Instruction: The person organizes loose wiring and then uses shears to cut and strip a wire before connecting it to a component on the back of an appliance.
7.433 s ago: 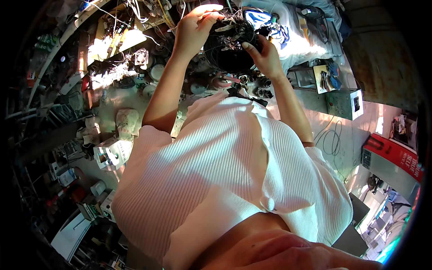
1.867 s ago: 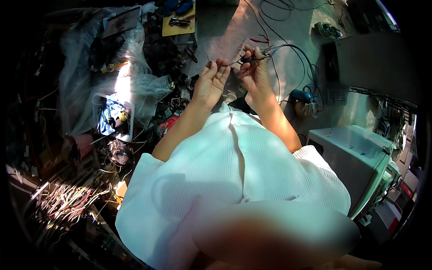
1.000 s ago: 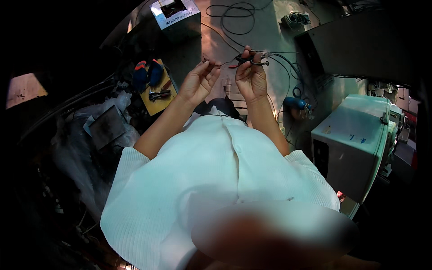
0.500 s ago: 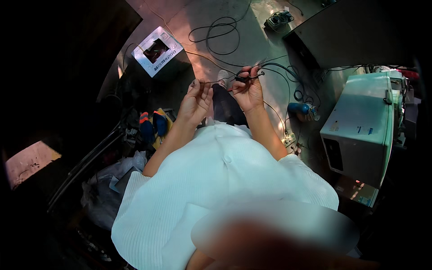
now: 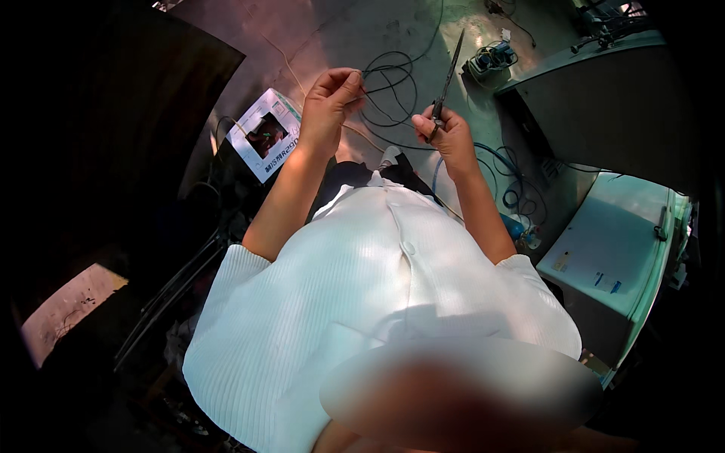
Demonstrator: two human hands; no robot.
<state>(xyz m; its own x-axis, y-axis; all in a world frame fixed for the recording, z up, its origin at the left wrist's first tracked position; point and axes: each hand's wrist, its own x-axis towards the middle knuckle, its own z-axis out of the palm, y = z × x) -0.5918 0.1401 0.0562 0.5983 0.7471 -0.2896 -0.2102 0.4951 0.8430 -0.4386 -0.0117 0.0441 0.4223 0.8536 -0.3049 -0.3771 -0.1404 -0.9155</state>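
Long pointed tool (image 5: 451, 72), dark and slender, sits in the right hand (image 5: 448, 136), whose fingers close around its lower end, tip pointing away from the body. Thumb and fingertips of the left hand (image 5: 330, 102) meet in a pinch; whether something thin lies between them, I cannot tell. A pale cabinet (image 5: 600, 253) stands to the right, a white-topped box (image 5: 248, 141) to the left. Farther off, loops of black cable (image 5: 414, 81) lie on the floor (image 5: 332, 38).
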